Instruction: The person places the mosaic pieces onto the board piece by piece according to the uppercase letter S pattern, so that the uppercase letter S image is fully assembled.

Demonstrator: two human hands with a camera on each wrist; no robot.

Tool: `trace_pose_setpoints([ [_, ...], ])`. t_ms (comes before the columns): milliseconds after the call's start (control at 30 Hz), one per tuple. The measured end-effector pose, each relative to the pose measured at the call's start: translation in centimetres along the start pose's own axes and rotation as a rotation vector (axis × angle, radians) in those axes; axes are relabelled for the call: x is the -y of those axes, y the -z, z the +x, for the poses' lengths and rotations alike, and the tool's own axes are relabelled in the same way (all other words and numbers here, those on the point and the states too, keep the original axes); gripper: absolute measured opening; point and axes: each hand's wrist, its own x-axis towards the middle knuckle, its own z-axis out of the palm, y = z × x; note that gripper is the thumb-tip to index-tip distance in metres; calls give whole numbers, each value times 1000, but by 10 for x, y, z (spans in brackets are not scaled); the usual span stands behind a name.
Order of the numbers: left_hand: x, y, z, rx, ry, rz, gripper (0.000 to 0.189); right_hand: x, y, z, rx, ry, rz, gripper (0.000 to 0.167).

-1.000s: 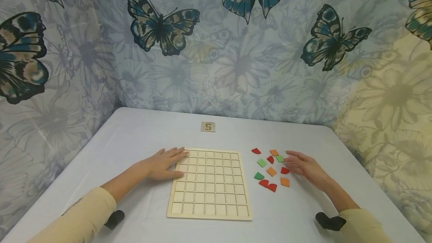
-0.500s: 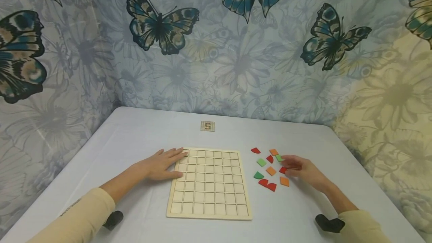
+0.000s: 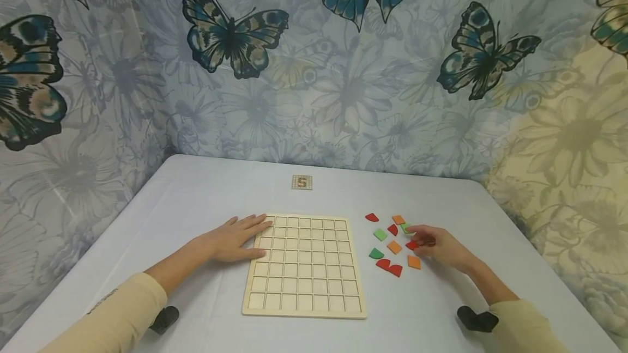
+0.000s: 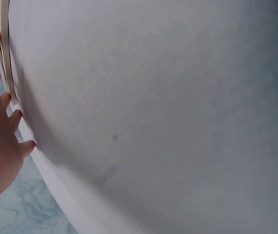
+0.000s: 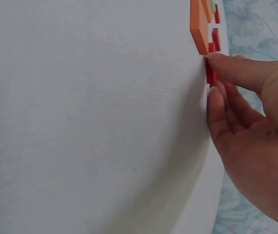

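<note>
Facing butterfly-and-flower printed cloth (image 3: 353,91), blue-grey and yellow-tinged at the right, beyond the far edge of a white-covered table (image 3: 216,184). Making out one bold brown character on a small square tile (image 3: 302,182) near the middle of that far edge; being unable to tell S from 5. Seeing a line of dark lettering (image 3: 103,301) on the cream left sleeve (image 3: 130,309), too small for reading. Wearing black devices (image 3: 477,320) at both wrists.

Resting the left hand (image 3: 235,239) on the left border of a pale wooden grid board (image 3: 304,271), fingers extended toward its far left corner, thumb well apart from them, clamping nothing. Seeing that board lying flat toward the table's near edge, around the middle.

Curving the right hand (image 3: 440,245) over pieces between the board and the table's right edge. Placing the thumb tip at a red quarter-circle piece (image 3: 411,245), with bent fingers at a light green square (image 3: 405,228); being unable to tell a pinch from a mere touch. Seeing an orange square (image 3: 414,262) just nearer, and two touching red quarter-circles (image 3: 396,271) closer still to the near edge.
</note>
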Motion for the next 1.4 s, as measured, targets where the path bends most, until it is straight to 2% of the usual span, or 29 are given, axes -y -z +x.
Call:
trace_pose_setpoints([
  [233,2,-2,-1,-10,2,0,80,7,3,5,34,-39,-15,42],
  [467,4,-3,-2,-16,-5,-2,78,6,0,4,-3,-87,-23,42],
  [633,2,-2,-4,-8,4,-13,78,5,-2,2,-27,-120,-23,35],
  [867,1,-3,-3,-7,-2,2,79,11,-2,4,-60,-133,82,33],
  [1133,0,-1,-3,-7,-5,14,79,18,-7,12,-47,-109,157,40],
  [1400,-1,1,-1,-4,-7,19,79,25,-14,19,-56,-142,221,51],
])
